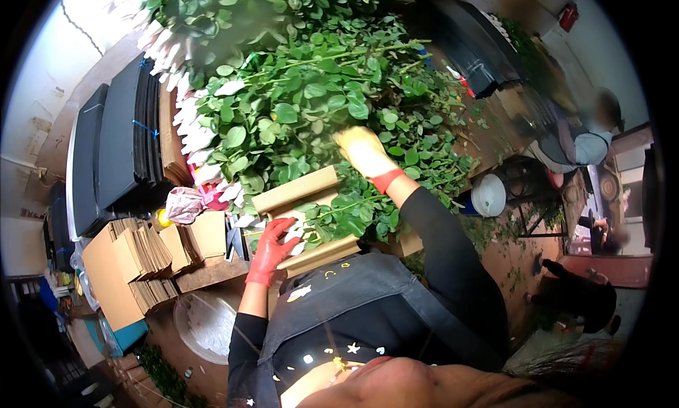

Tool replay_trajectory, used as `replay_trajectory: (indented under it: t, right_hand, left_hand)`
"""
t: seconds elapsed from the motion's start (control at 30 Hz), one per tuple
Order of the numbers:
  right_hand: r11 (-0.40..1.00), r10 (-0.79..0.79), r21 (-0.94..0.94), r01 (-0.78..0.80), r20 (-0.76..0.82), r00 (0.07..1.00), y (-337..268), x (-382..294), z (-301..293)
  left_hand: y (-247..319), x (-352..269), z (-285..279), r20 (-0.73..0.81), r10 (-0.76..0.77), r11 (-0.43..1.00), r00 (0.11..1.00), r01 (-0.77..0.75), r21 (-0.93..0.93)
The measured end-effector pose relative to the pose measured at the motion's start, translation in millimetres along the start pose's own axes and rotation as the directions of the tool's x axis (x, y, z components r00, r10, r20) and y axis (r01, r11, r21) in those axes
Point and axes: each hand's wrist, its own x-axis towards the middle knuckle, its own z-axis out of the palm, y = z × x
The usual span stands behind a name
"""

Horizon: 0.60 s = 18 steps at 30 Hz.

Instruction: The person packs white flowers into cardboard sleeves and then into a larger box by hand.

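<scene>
A large heap of leafy green stems (318, 89), many with white-sleeved heads (199, 126) at the left, lies before me. My left hand (273, 249), in a red glove, rests with fingers apart beside white-wrapped heads (297, 238) between two folded corrugated cardboard edges (294, 189). Whether it grips any of them is unclear. Leafy stems (339, 217) lie inside this cardboard. My right hand (363, 148), in a pale yellow glove with a red cuff, is over the leaves of the heap; its fingertips are blurred, so any hold cannot be told.
Stacked cardboard pieces (140, 254) stand at the left near dark flat boxes (127, 137). A clear round tub (204, 328) sits below. To the right are a white bucket (488, 195), a metal frame (536, 222) and several people, one seated (578, 142).
</scene>
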Motion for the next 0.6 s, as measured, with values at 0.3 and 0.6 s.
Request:
replay_trajectory:
  t: [0.3, 0.6]
  right_hand:
    - [0.961, -0.241, -0.005, 0.277, -0.506, 0.828, -7, -10, -117]
    - [0.921, -0.175, 0.185, 0.343, -0.589, 0.789, 23, -49, -181]
  left_hand:
    - [-5, -11, -3, -0.045, 0.032, 0.999, 0.998, -0.031, 0.026]
    - [2, 0, -8, -0.013, 0.265, 0.919, 0.964, -0.249, 0.307]
